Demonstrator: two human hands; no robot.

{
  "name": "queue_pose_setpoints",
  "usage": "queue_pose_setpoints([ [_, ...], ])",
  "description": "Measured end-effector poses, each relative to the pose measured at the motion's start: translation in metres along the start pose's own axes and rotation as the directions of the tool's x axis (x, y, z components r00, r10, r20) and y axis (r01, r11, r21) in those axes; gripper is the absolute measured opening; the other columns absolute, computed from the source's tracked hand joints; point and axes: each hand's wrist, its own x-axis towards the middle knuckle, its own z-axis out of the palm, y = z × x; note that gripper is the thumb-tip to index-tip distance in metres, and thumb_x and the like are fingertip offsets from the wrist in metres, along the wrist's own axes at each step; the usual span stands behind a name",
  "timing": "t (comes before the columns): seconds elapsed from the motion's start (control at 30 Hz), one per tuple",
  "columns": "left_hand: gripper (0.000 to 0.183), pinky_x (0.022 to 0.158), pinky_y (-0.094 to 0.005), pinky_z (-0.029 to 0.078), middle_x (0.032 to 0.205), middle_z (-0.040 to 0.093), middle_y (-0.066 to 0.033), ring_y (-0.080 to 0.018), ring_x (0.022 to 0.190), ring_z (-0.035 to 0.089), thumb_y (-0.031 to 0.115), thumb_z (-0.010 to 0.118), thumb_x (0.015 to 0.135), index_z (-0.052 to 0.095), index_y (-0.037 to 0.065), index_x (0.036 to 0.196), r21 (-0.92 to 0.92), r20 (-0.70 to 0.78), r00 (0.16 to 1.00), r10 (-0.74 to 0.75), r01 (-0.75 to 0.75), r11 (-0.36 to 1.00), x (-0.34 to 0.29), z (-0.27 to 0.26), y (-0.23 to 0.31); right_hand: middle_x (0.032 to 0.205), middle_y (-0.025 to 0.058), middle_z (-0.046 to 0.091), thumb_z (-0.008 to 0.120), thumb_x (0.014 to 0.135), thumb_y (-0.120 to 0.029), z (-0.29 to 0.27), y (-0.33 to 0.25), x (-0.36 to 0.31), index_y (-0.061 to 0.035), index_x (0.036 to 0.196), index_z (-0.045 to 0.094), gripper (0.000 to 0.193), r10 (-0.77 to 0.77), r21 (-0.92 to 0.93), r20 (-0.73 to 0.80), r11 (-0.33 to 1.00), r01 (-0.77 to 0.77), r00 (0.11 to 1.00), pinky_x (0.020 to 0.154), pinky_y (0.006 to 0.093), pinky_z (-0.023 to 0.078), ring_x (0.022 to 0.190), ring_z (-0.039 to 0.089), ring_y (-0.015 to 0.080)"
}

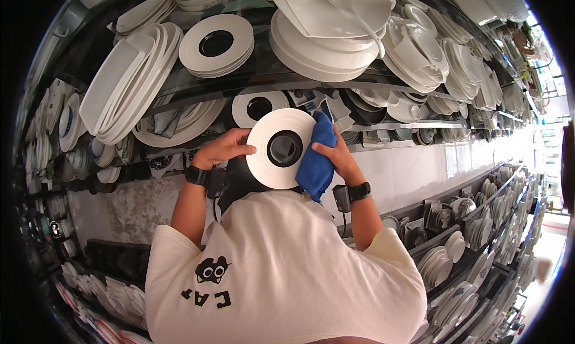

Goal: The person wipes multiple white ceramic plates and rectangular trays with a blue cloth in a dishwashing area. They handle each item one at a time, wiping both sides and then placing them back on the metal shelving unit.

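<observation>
In front of my chest I hold up a round white plate (263,163) with fine ridges on its wide rim and a glossy black centre. My left hand (226,148) pinches the plate's left edge, thumb on the upper face. A crumpled blue cloth (317,160) lies over the right edge, gripped in my right hand (340,156) with the thumb pressing on it. Part of the rim and the right fingers are hidden behind the cloth. A similar black-centred plate (239,108) rests on the lower shelf just beyond.
Ahead, a dark upper shelf (257,79) carries stacked black-centred plates (190,41), oval dishes (114,86) and large white plates with a spoon (350,8) on top. More crockery racks (437,266) stand at my right, and others at lower left. Pale floor tiles (413,170) show between.
</observation>
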Motion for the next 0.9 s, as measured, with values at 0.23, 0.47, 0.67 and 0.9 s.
queue_pose_setpoints([
  [0.23,0.055,0.096,-0.0286,0.042,0.122,0.058,-0.0083,-0.0143,0.111,0.052,0.031,0.060,0.095,0.045,0.000,0.138,0.184,-0.223,0.955,0.195,-0.155,0.971,0.014,0.016,0.020,0.109,0.0058,0.064,0.078,0.075,-0.005,0.009,-0.001,0.006,-0.0037,0.125,0.053,0.055,-0.069,0.148,-0.047,0.986,0.076,0.996,0.087,0.0328,0.052,0.097,0.062,0.0161],
  [0.47,0.060,0.114,-0.0336,0.026,0.148,0.041,-0.0138,-0.0216,0.139,0.035,0.043,0.037,0.105,0.035,0.001,0.147,-0.065,-0.242,0.930,0.275,-0.298,0.952,0.004,0.048,0.061,0.105,0.0062,0.065,0.080,0.073,-0.007,0.027,-0.013,0.003,-0.0029,0.118,0.056,0.052,-0.242,0.079,-0.142,0.964,0.255,0.960,0.086,0.0321,0.052,0.093,0.063,0.0154],
  [0.67,0.059,0.108,-0.0313,0.034,0.135,0.054,-0.0111,-0.0200,0.126,0.048,0.044,0.038,0.104,0.042,0.001,0.143,0.276,-0.206,0.866,0.456,-0.395,0.876,-0.008,0.063,0.084,0.105,0.0099,0.068,0.081,0.074,-0.015,0.027,-0.060,0.008,-0.0050,0.119,0.056,0.052,-0.490,-0.407,0.065,0.782,0.471,0.869,0.086,0.0319,0.052,0.094,0.066,0.0188],
  [0.9,0.055,0.097,-0.0295,0.040,0.113,0.062,-0.0074,-0.0145,0.105,0.054,0.042,0.041,0.104,0.049,-0.002,0.137,0.234,-0.228,0.962,0.149,-0.095,0.968,-0.004,0.055,0.063,0.090,0.0119,0.056,0.084,0.065,-0.024,0.085,-0.098,0.004,-0.0170,0.123,0.054,0.066,-0.649,-0.678,0.510,0.100,0.728,0.564,0.069,0.0447,0.050,0.080,0.061,0.0369],
])
